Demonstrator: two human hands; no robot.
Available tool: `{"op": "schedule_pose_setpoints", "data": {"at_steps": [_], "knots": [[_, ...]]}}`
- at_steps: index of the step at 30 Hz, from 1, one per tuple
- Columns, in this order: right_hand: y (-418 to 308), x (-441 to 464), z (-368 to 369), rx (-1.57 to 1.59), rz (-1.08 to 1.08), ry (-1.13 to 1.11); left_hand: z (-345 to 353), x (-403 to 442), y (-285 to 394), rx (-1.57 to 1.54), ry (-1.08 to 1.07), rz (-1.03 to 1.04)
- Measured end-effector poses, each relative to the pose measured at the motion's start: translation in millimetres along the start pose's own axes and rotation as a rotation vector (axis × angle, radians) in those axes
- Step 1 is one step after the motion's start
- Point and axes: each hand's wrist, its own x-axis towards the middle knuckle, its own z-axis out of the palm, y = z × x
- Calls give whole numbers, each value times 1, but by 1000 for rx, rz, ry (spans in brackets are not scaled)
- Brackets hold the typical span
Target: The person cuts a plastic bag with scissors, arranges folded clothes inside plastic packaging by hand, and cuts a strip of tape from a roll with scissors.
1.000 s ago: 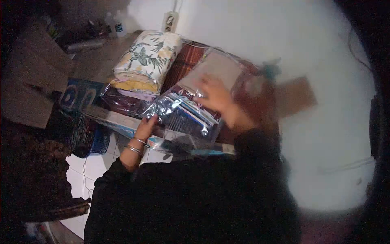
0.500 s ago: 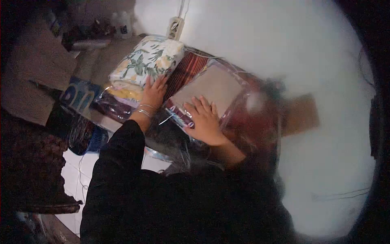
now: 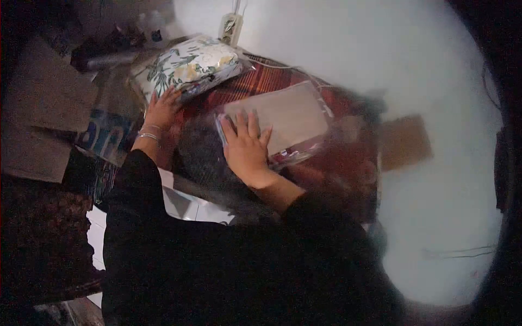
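My left hand (image 3: 160, 113), a bangle at its wrist, has its fingers spread at the near edge of a floral fabric bundle (image 3: 191, 64). The bundle is white with green leaves and yellow flowers, in clear plastic. Its underside is hidden. My right hand (image 3: 247, 152) lies flat with fingers apart on a flat package (image 3: 296, 117). That package has a beige face, a strip of dark red at its near edge and a clear plastic wrap. Both packages rest on a red-and-black striped cloth (image 3: 266, 76).
A power strip (image 3: 230, 30) with a cable stands against the white wall (image 3: 337, 38) behind the bundle. A brown cardboard piece (image 3: 405, 142) is at the right. Blue-lettered packaging (image 3: 106, 133) lies left of my left hand, with dark clutter (image 3: 111, 49) farther back.
The floral bundle has shifted left and turned, and my left hand has moved left with it. The flat package has rotated under my right hand, which is now slightly farther left.
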Motion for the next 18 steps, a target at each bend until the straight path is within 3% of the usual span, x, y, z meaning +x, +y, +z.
{"op": "schedule_pose_setpoints", "data": {"at_steps": [2, 3, 5, 6, 7, 10, 12, 14, 15, 16, 18], "knots": [[-6, 14, 12, -174, -93, -9, -31, -5, 7, -567, 18, -312], [-11, 19, 10, -273, -96, -50, -31, -20, 20, -695, 221, -528], [-4, 33, 25, -349, -114, -60, -40, -40, 60, -956, 312, -832], [-3, 36, 29, -441, -107, -76, -31, -55, 79, -1057, 241, -910], [-8, 43, 27, -439, -79, -93, -14, -68, 90, -1115, 157, -793], [-3, 36, 14, -219, -158, -87, 1, -95, 142, -1275, -238, -744], [4, 22, 6, -119, -210, -25, -10, -108, 154, -1252, -112, -484], [4, 8, 1, -23, -255, 20, -23, -98, 152, -1995, -573, -834], [4, -3, -1, -31, -298, -46, -36, -95, 157, -2214, -602, -1052], [4, -14, -3, -41, -337, -111, -33, -96, 156, -2220, -603, -1050], [7, -36, -2, 49, -442, -117, -18, -99, 157, -2098, -759, -746]]}}
